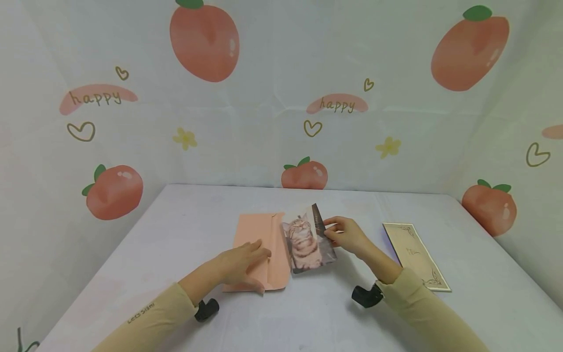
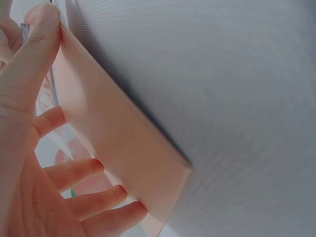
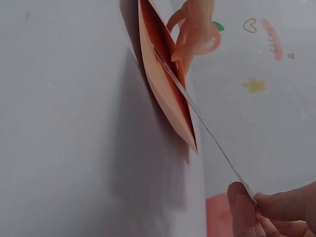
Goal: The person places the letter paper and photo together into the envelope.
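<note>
your left hand [image 1: 242,265] lies over the peach-pink envelope [image 1: 256,229], left of centre in the lower half of the frame, its fingers spread apart with the tips touching the paper and the thumb at the bottom edge; your right hand [image 1: 348,236], just right of centre, has thumb and fingers clamped on the right edge of the tabby-cat picture card [image 1: 304,245]; that card tilts beside the envelope's right side, and the right wrist view shows its far end inside the open mouth; a cream scroll-cornered card [image 1: 415,254] lies at right, well apart from the envelope, on the white-covered table [image 1: 308,318]; a peach-print backdrop [image 1: 264,132] fills the upper frame.
</note>
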The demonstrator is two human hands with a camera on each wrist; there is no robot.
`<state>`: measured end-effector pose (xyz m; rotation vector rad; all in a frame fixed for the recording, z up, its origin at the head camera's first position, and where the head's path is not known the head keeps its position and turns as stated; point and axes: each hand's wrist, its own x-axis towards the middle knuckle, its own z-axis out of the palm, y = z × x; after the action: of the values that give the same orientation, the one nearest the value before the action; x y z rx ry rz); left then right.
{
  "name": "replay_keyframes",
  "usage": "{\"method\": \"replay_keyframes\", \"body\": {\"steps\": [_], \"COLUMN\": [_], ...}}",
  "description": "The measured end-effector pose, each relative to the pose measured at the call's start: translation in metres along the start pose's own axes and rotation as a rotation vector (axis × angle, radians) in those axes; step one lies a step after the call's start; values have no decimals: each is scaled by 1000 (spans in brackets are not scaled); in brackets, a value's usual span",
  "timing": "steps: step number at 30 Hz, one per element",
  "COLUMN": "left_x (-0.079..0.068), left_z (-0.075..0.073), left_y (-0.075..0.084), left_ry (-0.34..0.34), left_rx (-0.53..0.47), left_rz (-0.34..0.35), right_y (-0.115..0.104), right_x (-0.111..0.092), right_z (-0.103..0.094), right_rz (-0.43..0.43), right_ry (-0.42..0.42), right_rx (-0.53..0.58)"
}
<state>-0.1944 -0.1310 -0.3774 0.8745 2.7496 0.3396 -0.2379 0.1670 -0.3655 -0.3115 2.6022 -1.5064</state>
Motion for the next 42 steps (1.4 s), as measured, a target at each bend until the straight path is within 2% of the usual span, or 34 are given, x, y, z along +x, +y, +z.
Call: {"method": "replay_keyframes", "body": {"steps": [11,25,42], "left_x": [-1,-1,-2], "left_z": [-1,1,-1], "left_y": [1,-1,1], "left_ry": [-2,11,1], "left_rx": [-15,-13,9], "left_rz": [-1,16,4], "right_y": [1,3,1], "right_x": [5,10,12], "right_z": [9,19,32], "right_rz": [-5,30,53], "right_ry": [-13,-34,-51], "right_rx": [10,18,8]}}
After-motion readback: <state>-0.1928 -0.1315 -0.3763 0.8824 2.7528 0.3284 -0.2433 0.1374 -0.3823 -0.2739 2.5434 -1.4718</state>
